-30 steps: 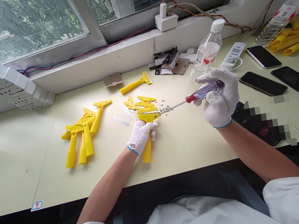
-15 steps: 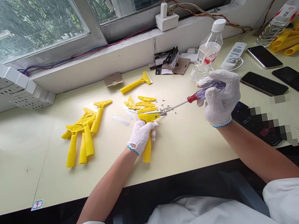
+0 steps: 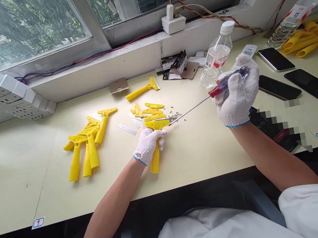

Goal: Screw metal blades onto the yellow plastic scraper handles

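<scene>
In a white knit glove, my left hand (image 3: pixel 148 144) grips a yellow scraper (image 3: pixel 155 161) just under its head, handle toward me. My gloved right hand (image 3: pixel 237 90) is closed around a screwdriver (image 3: pixel 221 85) with a clear purple and red handle. Its long shaft slants down left, and the tip is by the right end of the scraper head; whether it touches cannot be made out. Small screws (image 3: pixel 176 115) lie scattered just beyond the head. Several loose yellow head pieces (image 3: pixel 154 106) and flat metal blades (image 3: pixel 127 129) are close by.
Yellow scraper handles (image 3: pixel 75 160) are piled on the left. Another scraper (image 3: pixel 141 90) with a blade lies farther back. A water bottle (image 3: pixel 216 57), several phones (image 3: pixel 314 85) and more yellow handles (image 3: pixel 308 41) occupy the right side. White boxes (image 3: pixel 4 95) stand by the window.
My right hand has moved up and right with the screwdriver, whose shaft is now steeper and whose tip has shifted slightly. My left hand still holds the scraper. The view has shifted a little.
</scene>
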Demonstrator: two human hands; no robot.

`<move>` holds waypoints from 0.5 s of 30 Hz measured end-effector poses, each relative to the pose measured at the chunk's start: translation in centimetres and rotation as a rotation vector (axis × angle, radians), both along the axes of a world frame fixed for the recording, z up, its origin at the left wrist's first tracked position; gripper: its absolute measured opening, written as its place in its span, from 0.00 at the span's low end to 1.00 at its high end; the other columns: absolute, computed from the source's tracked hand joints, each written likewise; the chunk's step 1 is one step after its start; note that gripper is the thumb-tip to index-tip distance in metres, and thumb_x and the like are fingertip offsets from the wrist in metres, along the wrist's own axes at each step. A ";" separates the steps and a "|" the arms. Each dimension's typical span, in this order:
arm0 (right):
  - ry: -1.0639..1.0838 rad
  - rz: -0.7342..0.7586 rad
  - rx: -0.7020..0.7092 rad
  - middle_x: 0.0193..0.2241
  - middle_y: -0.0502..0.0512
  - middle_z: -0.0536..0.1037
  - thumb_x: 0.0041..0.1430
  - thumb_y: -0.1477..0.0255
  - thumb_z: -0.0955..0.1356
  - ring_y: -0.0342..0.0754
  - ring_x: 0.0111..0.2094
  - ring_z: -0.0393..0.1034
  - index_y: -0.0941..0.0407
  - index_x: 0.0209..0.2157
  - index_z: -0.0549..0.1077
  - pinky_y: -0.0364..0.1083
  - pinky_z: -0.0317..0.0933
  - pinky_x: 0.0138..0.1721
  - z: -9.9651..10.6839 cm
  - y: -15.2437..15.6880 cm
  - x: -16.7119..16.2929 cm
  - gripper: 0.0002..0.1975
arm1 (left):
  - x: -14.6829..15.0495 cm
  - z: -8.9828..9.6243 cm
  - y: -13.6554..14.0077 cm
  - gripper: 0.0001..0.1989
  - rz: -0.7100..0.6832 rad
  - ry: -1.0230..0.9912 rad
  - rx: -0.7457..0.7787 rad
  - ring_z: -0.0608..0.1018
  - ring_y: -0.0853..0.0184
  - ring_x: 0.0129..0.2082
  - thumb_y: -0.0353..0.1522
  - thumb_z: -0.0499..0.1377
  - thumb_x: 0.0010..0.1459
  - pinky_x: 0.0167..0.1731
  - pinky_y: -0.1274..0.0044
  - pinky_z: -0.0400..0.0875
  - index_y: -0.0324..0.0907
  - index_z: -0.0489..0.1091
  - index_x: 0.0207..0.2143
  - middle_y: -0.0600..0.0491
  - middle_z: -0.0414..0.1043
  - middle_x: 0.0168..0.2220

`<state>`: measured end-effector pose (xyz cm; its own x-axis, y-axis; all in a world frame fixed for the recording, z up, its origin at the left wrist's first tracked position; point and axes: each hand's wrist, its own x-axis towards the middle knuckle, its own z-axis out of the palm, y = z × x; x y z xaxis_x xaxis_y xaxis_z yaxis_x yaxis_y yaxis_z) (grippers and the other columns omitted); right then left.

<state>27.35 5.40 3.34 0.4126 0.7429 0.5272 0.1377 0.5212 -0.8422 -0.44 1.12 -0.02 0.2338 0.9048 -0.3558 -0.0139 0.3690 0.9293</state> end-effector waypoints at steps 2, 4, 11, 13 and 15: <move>0.081 -0.009 -0.141 0.41 0.54 0.74 0.70 0.52 0.65 0.44 0.25 0.65 0.44 0.68 0.60 0.43 0.57 0.22 0.4 1.0 0.9 0.29 | 0.0 0.2 0.0 0.11 0.012 -0.026 -0.022 0.66 0.72 0.17 0.37 0.70 0.55 0.21 0.76 0.63 0.42 0.72 0.30 0.58 0.65 0.19; 0.078 0.091 -0.375 0.40 0.54 0.75 0.68 0.57 0.67 0.43 0.25 0.64 0.46 0.68 0.63 0.41 0.52 0.21 0.3 2.0 1.8 0.30 | 0.0 0.4 0.0 0.11 0.012 -0.052 -0.041 0.65 0.72 0.18 0.37 0.71 0.54 0.21 0.76 0.63 0.41 0.74 0.32 0.58 0.64 0.20; -0.638 0.303 -0.900 0.45 0.60 0.84 0.67 0.64 0.70 0.49 0.39 0.77 0.56 0.62 0.74 0.45 0.67 0.38 -2.5 3.1 2.8 0.24 | 0.0 1.5 -0.6 0.11 -0.032 -0.073 -0.042 0.66 0.71 0.18 0.38 0.69 0.56 0.22 0.75 0.63 0.41 0.74 0.32 0.55 0.67 0.22; -0.858 0.255 -0.962 0.48 0.62 0.84 0.68 0.64 0.71 0.52 0.45 0.77 0.58 0.58 0.76 0.46 0.67 0.45 -2.9 3.1 2.7 0.21 | 0.0 1.6 -0.7 0.10 -0.060 -0.089 -0.026 0.67 0.71 0.18 0.38 0.69 0.56 0.23 0.75 0.64 0.41 0.75 0.33 0.56 0.67 0.22; -1.014 0.212 -1.014 0.48 0.63 0.84 0.67 0.63 0.71 0.54 0.46 0.77 0.58 0.55 0.76 0.48 0.65 0.45 -2.9 3.1 2.5 0.19 | -0.1 1.6 -0.8 0.11 -0.084 -0.102 -0.009 0.67 0.71 0.18 0.39 0.68 0.57 0.23 0.75 0.64 0.41 0.75 0.32 0.56 0.67 0.23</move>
